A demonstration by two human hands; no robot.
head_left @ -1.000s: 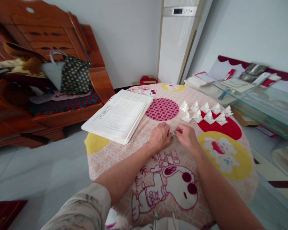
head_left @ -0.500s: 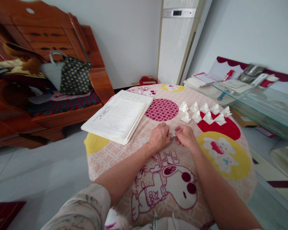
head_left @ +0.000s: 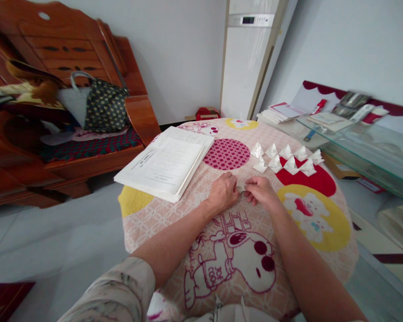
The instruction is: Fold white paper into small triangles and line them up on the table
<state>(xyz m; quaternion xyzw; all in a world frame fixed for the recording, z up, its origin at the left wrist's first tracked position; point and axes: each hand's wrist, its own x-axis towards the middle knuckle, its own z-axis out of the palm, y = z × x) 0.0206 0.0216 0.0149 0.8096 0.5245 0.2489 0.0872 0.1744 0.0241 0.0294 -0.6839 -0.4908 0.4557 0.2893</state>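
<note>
Over the middle of the cloth-covered round table point(head_left: 174, 223), my left hand point(head_left: 223, 191) and my right hand point(head_left: 259, 190) meet around a small piece of folded paper point(head_left: 241, 189). Both hands have their fingers closed on it, and most of the paper is hidden behind them. Beyond my right hand, several folded white paper pieces point(head_left: 291, 165) with pointed tops stand in two rows. Left of my hands lies a thick stack of printed paper sheets point(head_left: 168, 163).
A glass-topped stand point(head_left: 366, 152) at the right bears cups and papers. Behind the table rises a white floor-standing air conditioner point(head_left: 245, 67). A wooden bench point(head_left: 137, 112) on the left holds a dark patterned bag point(head_left: 105, 105).
My right hand has shifted very slightly at the paper, its fingers still pinched. My left hand stays in place, and the rows of folded pieces look the same.
</note>
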